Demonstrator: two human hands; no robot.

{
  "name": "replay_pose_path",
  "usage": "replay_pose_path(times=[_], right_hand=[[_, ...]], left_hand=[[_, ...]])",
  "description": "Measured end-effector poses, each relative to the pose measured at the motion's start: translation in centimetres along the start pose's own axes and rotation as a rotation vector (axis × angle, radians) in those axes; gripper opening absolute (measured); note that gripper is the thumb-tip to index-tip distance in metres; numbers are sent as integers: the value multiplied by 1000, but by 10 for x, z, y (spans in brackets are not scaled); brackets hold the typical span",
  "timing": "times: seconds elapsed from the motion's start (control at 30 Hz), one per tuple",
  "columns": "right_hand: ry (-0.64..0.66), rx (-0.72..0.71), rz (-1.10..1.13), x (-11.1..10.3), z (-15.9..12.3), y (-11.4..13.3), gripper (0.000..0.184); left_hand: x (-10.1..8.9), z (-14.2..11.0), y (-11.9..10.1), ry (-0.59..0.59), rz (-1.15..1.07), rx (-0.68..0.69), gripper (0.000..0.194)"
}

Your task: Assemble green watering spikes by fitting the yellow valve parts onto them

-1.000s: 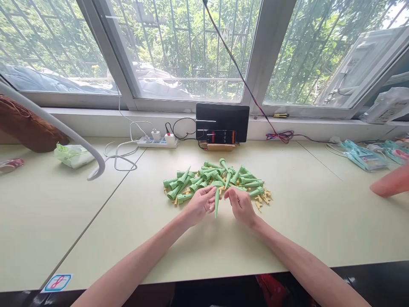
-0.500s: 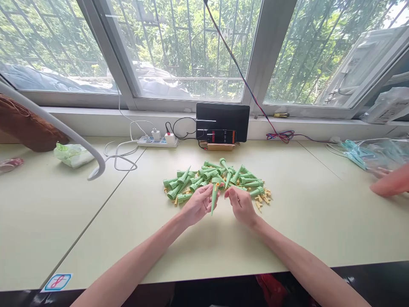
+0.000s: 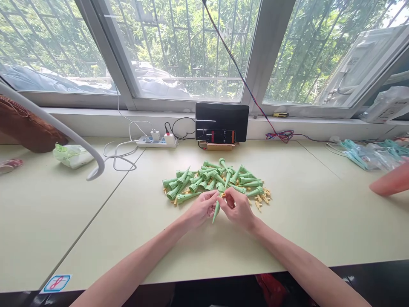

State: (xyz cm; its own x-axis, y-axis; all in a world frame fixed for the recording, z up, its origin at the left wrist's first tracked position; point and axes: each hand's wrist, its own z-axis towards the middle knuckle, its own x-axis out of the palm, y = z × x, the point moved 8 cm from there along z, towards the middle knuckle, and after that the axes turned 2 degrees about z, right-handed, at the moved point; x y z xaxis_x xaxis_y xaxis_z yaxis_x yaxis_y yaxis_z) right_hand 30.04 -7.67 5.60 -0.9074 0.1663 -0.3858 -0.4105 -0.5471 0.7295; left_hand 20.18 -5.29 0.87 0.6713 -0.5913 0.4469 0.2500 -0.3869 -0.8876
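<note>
My left hand [image 3: 202,208] is closed on a green plastic watering spike [image 3: 216,212], its ridged cap end up and its point slanting down toward me. My right hand [image 3: 237,207] meets it from the right, thumb and finger pinched on a small yellow valve [image 3: 223,195] with an orange end at the spike's side. The fingers partly hide where valve and spike join. Just beyond both hands lies a heap of similar green spikes [image 3: 207,174]. Loose yellow valves [image 3: 265,197] are scattered at the heap's right side, with a few more among the spikes.
Behind the heap, a phone [image 3: 220,136] leans against a black tablet [image 3: 222,115]. A power strip [image 3: 156,143] with white cables stands at the back left, near a curved white stand arm [image 3: 92,164]. Another person's arm [image 3: 390,177] reaches in at right beside plastic bags [image 3: 370,155].
The left hand has turned the spike so its yellow valve faces me, then to the right. My right hand has moved in from apart and pinched the valve. The other person's arm shifted among the bags.
</note>
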Motion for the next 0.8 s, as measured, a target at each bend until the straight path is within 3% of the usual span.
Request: replay_pose_path(times=[0.8], right_hand=[[68, 2, -67, 1, 2, 4, 21]], left_hand=[[3, -2, 1, -11, -98, -36, 32]])
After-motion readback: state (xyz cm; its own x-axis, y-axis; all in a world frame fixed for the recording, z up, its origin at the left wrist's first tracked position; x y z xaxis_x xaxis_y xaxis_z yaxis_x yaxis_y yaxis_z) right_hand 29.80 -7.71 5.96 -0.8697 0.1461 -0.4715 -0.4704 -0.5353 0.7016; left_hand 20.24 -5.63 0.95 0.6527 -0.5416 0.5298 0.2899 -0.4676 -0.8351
